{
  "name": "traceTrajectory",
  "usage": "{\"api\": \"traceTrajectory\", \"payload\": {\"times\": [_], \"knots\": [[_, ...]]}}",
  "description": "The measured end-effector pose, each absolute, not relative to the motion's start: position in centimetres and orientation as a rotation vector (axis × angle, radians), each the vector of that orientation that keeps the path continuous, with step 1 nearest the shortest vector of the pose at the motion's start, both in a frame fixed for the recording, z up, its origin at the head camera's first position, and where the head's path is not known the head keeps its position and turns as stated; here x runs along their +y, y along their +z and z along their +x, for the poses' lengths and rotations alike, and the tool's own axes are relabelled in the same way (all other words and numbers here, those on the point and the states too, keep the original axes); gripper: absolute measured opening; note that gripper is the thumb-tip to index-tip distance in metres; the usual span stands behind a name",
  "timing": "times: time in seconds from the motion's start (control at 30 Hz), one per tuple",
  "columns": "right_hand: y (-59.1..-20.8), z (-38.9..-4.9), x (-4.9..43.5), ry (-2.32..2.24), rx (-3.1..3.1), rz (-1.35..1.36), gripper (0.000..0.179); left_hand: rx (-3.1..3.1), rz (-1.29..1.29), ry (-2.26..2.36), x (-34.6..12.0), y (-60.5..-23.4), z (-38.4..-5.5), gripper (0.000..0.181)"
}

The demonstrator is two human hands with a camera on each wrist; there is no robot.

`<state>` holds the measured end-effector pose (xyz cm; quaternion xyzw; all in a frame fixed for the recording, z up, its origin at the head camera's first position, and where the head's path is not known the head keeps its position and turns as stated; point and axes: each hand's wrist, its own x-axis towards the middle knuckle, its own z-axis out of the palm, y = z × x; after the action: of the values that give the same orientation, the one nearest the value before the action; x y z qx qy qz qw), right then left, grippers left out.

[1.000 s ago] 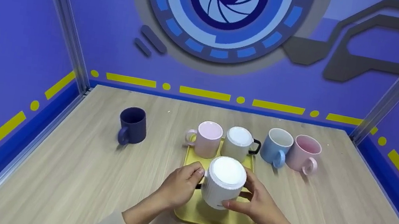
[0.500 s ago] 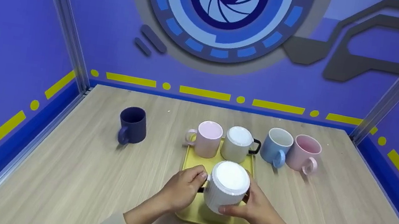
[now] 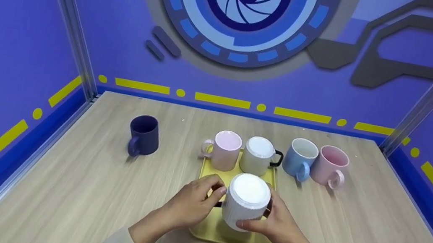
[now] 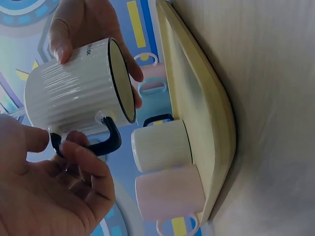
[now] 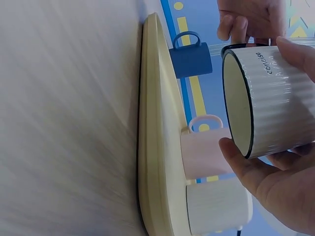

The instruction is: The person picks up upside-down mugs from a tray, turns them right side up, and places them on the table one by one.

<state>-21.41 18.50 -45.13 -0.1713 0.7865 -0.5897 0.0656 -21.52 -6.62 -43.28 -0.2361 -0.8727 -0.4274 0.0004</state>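
A white ribbed mug (image 3: 245, 204) with a dark rim and black handle is held upside down above the yellow tray (image 3: 233, 240). My right hand (image 3: 280, 221) grips its body, thumb on the near side and fingers behind. My left hand (image 3: 192, 203) is at the handle (image 4: 110, 140), its curled fingers loosely round it and the thumb beside it. The mug's mouth faces the tray, and dark lettering shows near its rim in the right wrist view. On the tray's far end stand a pink mug (image 3: 225, 152) and an upside-down white mug (image 3: 255, 159) with a black handle.
A dark blue mug (image 3: 144, 134) stands at the left of the wooden table (image 3: 76, 186). To the right of the tray, a light blue mug (image 3: 299, 158) and another pink mug (image 3: 328, 167) stand side by side. Blue-purple panels (image 3: 126, 41) wall in the back and sides.
The held mug has shifted slightly right and toward me, staying upside down. My left thumb and index finger have loosened at the handle, with a wider gap between them. The other mugs have stayed put.
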Motion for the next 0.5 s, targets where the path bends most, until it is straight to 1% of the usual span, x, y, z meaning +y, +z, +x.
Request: {"api": "traceTrajectory", "payload": {"times": [0.13, 0.27, 0.4, 0.5], "knots": [[-45.2, -21.5, 18.6, -1.796, 2.37, -0.507, 0.089, -2.667, -0.79, -1.084, -7.2, -43.4, -21.3, 0.03], [-45.1, -21.6, 18.8, -1.799, 2.369, -0.487, 0.088, -2.395, -0.95, -0.763, -8.0, -43.5, -21.4, 0.035], [-45.0, -21.7, 18.8, -1.815, 2.352, -0.473, 0.086, -2.064, -1.144, -0.405, -8.7, -43.4, -21.7, 0.03], [-44.9, -21.6, 18.9, -1.83, 2.335, -0.456, 0.084, -1.954, -1.247, -0.221, -9.0, -43.4, -21.8, 0.025]]}}
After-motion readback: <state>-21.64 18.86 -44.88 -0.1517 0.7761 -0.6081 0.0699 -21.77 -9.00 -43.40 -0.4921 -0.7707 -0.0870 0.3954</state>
